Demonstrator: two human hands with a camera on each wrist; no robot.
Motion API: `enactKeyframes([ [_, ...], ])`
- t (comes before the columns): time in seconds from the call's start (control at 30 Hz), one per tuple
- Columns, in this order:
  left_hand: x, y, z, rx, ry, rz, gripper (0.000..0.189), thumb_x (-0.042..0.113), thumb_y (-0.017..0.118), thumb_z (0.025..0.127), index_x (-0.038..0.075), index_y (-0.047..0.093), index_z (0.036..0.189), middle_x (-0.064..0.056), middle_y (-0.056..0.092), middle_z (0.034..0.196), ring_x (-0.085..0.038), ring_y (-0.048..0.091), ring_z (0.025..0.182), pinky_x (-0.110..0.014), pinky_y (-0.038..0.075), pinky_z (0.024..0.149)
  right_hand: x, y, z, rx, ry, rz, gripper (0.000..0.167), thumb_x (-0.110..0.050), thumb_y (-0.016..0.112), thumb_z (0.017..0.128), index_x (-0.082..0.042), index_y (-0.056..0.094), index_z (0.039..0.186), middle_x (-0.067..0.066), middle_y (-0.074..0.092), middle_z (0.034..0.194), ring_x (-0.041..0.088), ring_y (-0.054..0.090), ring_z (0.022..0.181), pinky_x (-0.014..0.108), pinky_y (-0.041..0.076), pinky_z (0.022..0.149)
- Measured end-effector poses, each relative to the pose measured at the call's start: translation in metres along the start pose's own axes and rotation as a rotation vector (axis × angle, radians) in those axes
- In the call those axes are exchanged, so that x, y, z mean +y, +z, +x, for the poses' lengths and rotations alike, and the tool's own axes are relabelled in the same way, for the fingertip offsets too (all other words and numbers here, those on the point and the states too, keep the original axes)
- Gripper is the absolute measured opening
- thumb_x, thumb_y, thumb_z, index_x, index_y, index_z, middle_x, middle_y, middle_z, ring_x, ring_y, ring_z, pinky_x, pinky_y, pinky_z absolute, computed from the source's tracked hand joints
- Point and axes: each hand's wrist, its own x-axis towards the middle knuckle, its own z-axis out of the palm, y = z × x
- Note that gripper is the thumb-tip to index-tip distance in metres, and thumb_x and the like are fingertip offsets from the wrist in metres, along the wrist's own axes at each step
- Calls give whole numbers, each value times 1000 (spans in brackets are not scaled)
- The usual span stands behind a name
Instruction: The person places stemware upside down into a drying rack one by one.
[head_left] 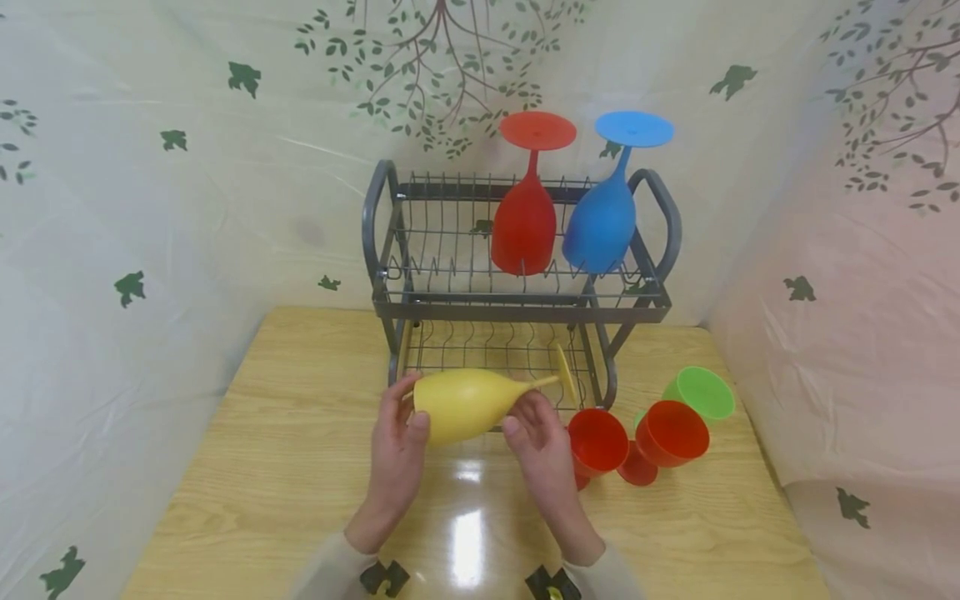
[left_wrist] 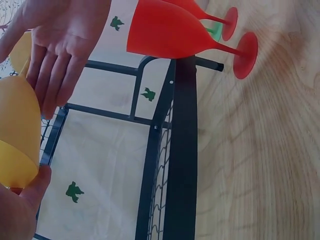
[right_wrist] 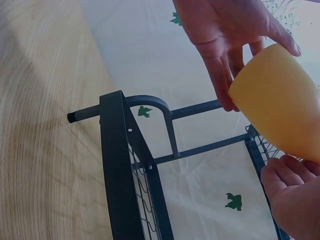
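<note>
A yellow wine glass (head_left: 468, 404) lies sideways in the air before the dish rack (head_left: 517, 310), its foot to the right. My left hand (head_left: 397, 446) grips it at the rim end, thumb on the near side and fingers behind. Under the stem end is my right hand (head_left: 543, 450), its fingertips close to the lower bowl. In the left wrist view the right hand (left_wrist: 62, 37) shows its palm, with fingers fairly straight beside the glass. On the rack's top tier, a red wine glass (head_left: 525, 221) and a blue wine glass (head_left: 603, 217) stand upside down.
Right of the rack, two red wine glasses, the nearer (head_left: 597, 442) and the farther (head_left: 672, 433), stand upright on the wooden table (head_left: 270, 467). A green glass (head_left: 701, 392) is behind them. Patterned sheeting (head_left: 315, 167) encloses the table at back and sides.
</note>
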Motion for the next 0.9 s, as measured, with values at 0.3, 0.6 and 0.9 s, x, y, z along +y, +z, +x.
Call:
enactKeyframes([
  [0.3,-7,2,-2,-4,15,-60,56,35,49,111,-5,39,148,-16,54,139,-20,64,120,-34,61,88,1,3,2,-20,-21,38,47,-1,62,100,6,49,144,22,56,147,27,57,135,34,50,107],
  [0.6,-9,6,-3,-4,3,-70,52,30,49,111,-5,38,148,-19,52,143,-20,64,121,-36,61,90,-1,5,3,-6,5,38,50,0,63,99,6,46,145,22,52,151,38,51,139,32,48,108],
  [0.9,-12,8,-6,-18,-9,-78,48,30,50,111,6,41,151,-19,53,144,-22,65,121,-37,61,89,-2,8,5,30,18,49,49,-1,66,98,3,48,144,16,57,147,30,54,138,35,50,107],
])
